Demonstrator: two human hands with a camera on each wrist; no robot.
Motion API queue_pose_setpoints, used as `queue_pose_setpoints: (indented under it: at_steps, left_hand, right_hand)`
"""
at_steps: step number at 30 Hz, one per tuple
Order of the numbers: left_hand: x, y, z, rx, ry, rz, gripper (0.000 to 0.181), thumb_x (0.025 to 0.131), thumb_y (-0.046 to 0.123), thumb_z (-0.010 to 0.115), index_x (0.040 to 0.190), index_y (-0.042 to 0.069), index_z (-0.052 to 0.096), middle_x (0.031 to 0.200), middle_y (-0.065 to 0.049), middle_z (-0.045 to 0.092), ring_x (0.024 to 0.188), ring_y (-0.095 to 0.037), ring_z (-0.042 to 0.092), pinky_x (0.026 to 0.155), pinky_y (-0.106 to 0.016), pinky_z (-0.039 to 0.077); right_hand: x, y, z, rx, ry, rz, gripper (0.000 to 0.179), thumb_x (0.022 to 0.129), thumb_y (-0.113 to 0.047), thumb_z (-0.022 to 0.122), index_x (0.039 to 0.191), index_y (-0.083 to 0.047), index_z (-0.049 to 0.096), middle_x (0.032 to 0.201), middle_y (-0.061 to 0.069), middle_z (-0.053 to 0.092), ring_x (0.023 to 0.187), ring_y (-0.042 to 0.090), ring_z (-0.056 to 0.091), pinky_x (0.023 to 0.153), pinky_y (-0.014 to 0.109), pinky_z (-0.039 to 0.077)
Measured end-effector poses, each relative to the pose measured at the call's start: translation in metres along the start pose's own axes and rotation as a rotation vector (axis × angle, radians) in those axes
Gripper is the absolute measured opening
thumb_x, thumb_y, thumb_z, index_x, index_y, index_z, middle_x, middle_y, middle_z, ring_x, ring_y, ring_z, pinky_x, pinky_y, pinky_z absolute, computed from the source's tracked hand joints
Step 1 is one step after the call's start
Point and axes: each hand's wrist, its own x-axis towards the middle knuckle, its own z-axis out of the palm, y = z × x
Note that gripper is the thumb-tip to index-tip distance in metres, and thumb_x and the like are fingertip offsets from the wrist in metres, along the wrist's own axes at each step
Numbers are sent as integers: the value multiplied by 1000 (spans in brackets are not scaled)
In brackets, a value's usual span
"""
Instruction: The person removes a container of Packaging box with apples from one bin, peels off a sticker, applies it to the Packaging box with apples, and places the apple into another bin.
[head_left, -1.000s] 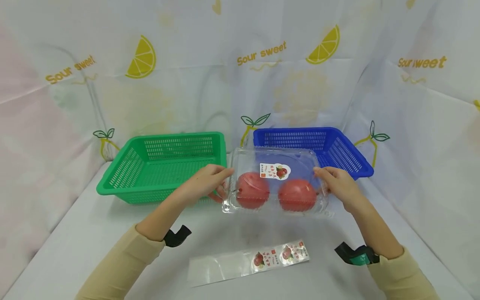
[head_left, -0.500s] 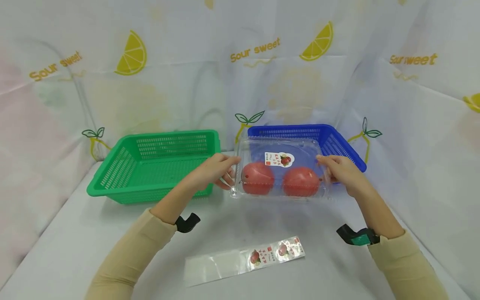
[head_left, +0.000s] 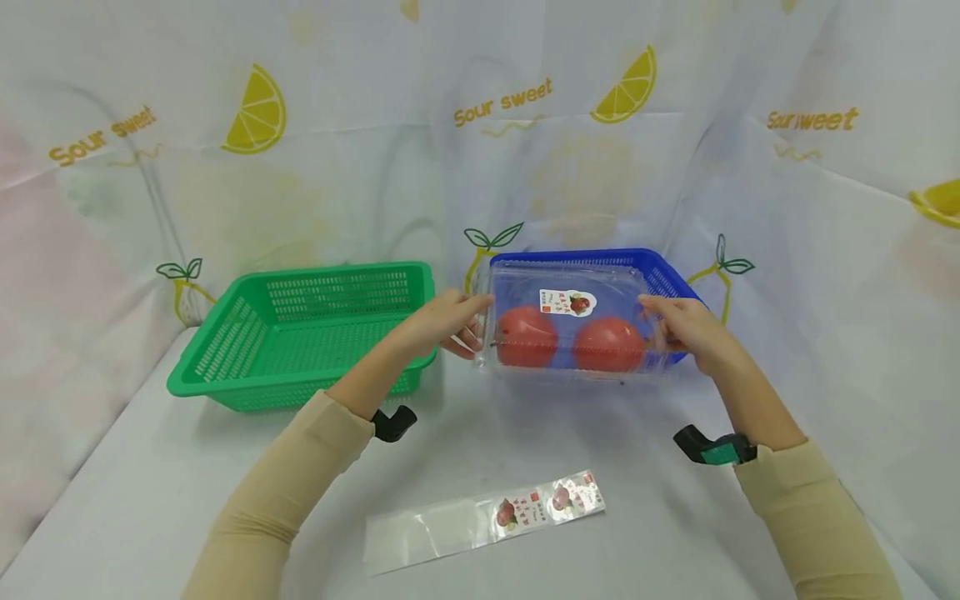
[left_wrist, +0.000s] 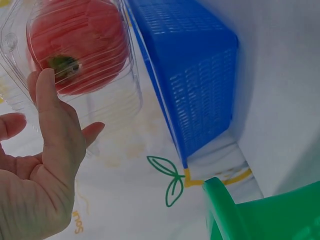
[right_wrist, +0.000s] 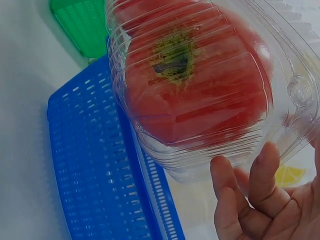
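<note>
A clear plastic clamshell box [head_left: 517, 283] hangs between both hands, tilted, with a white fruit label [head_left: 567, 302] on its lid. Inside lie two tomatoes [head_left: 527, 337], seen through the ribbed wall in both wrist views. My left hand [head_left: 448, 323] grips the box's left end, thumb on top and fingers beneath. My right hand [head_left: 686, 327] pinches the right end the same way. In the head view the box overlaps the blue basket [head_left: 667, 279], hiding much of it; the right wrist view shows the basket's slotted side [right_wrist: 95, 155] below the box.
On the left stands a green basket [head_left: 337, 342] with nothing in it. Nearer me, a strip of labels [head_left: 480, 521] lies flat on the white table [head_left: 637, 533], two printed labels at its right end. A white curtain [head_left: 337, 192] with lemon prints closes off the back.
Both hands have carried the clamshell box up and away from me, from over the table in front of the blue basket to over that basket. The green basket and label strip stay in place.
</note>
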Motion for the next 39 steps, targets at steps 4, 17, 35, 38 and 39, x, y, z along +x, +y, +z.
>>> queue_pose_setpoints:
  at_steps: [4, 17, 35, 38, 39]
  left_hand:
    - [10, 2, 2, -19, -21, 2, 51, 95, 39, 45, 127, -2, 45, 83, -17, 55, 63, -20, 60, 70, -42, 52]
    - [40, 4, 9, -63, -2, -26, 50, 94, 40, 46, 125, 1, 43, 81, -13, 53, 59, -18, 57, 68, -39, 53]
    - [73, 7, 10, -81, 38, -32, 38, 93, 40, 45, 104, 4, 44, 73, -7, 51, 55, -15, 53, 70, -39, 52]
    - [80, 8, 11, -85, 43, -30, 34, 93, 40, 45, 94, 6, 42, 69, -6, 50, 53, -14, 54, 64, -34, 53]
    - [82, 8, 12, -88, 44, -28, 33, 93, 39, 45, 91, 7, 42, 68, -5, 50, 53, -14, 54, 61, -32, 53]
  right_hand:
    - [4, 1, -6, 13, -9, 6, 69, 92, -54, 40, 122, 8, 46, 51, -4, 43, 59, 13, 52, 65, 27, 43]
    - [24, 8, -16, 66, 26, 39, 69, 90, -55, 44, 117, 8, 49, 51, -7, 36, 49, 8, 40, 56, 24, 42]
    - [52, 6, -27, 64, 43, 83, 61, 90, -52, 45, 101, 7, 50, 46, -7, 43, 57, 10, 52, 55, 26, 42]
    - [57, 7, -29, 82, 49, 98, 61, 90, -51, 46, 107, 8, 50, 46, -7, 43, 53, 10, 50, 52, 26, 42]
    - [59, 8, -29, 87, 52, 100, 62, 90, -50, 46, 109, 9, 50, 46, -7, 43, 53, 10, 50, 52, 26, 42]
